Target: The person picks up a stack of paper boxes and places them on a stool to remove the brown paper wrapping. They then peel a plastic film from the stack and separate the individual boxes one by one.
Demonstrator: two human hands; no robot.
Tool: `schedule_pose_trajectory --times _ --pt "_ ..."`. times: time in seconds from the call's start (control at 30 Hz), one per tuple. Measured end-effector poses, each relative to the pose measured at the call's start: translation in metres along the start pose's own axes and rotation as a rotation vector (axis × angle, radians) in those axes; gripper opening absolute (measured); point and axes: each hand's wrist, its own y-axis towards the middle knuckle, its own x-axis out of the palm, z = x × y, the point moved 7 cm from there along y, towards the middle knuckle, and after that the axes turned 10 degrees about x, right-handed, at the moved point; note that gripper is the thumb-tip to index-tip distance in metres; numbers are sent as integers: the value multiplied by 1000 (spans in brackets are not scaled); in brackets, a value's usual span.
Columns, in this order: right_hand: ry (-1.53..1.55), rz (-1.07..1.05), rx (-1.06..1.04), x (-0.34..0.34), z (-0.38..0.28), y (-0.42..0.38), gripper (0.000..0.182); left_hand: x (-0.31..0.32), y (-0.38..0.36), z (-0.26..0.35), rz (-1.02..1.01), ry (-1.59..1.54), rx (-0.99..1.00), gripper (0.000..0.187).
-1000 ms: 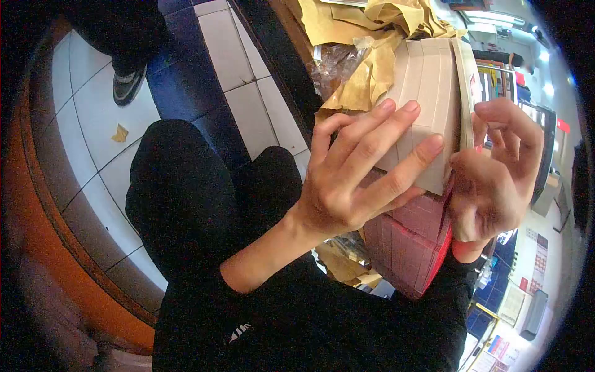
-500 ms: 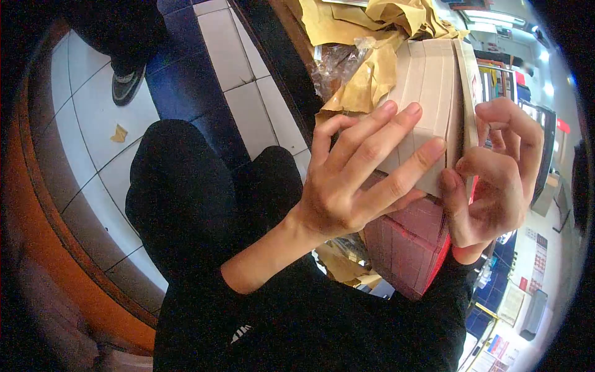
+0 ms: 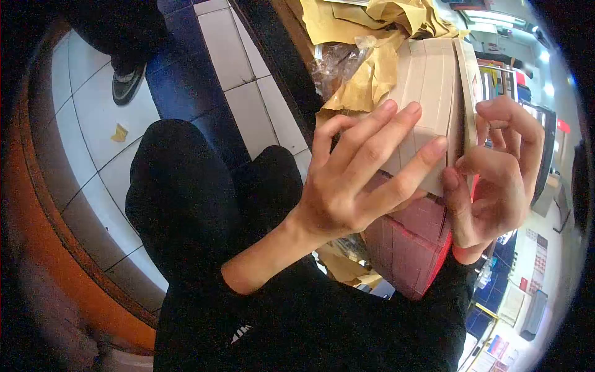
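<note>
My left hand [image 3: 359, 177] lies with spread fingers across the cream page edges of a stack of booklets [image 3: 427, 74]. Its thumb is partly hidden under the index finger. At the stack's right side, my right hand [image 3: 496, 173] has curled fingers, its thumb and index finger pinching the edge of the outermost booklet [image 3: 466, 93]. The other fingers of that hand are bent and stand off the cover. Just below the cream stack sits a second stack with pinkish edges [image 3: 406, 248] and a bright red side.
Torn brown wrapping paper [image 3: 378, 68] and crumpled clear plastic [image 3: 341, 65] lie beside the stack. A paper scrap [image 3: 119, 132] is on the tiled floor, near another person's shoe [image 3: 128, 85]. Shelves and lights of a room appear at the right.
Both hands stay almost in the same place. My right thumb and index finger have shifted very slightly at the booklet's edge.
</note>
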Motion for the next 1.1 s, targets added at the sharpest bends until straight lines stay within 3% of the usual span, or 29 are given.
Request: schedule_pose_trajectory --times 0.53,0.63,0.73,0.83,1.1 --pt "23 11 33 -2 3 0 10 -1 2 2 -20 4 -3 37" --pt "7 6 -6 -3 2 0 13 0 1 2 -18 38 123 44" --pt "-29 -59 -70 -4 0 0 19 1 0 1 -6 19 19 36" --pt "-72 -88 4 -5 -5 1 23 0 0 1 -3 -5 -6 37" --pt "-69 8 -49 -1 -2 0 20 0 0 0 -5 -9 -8 43"
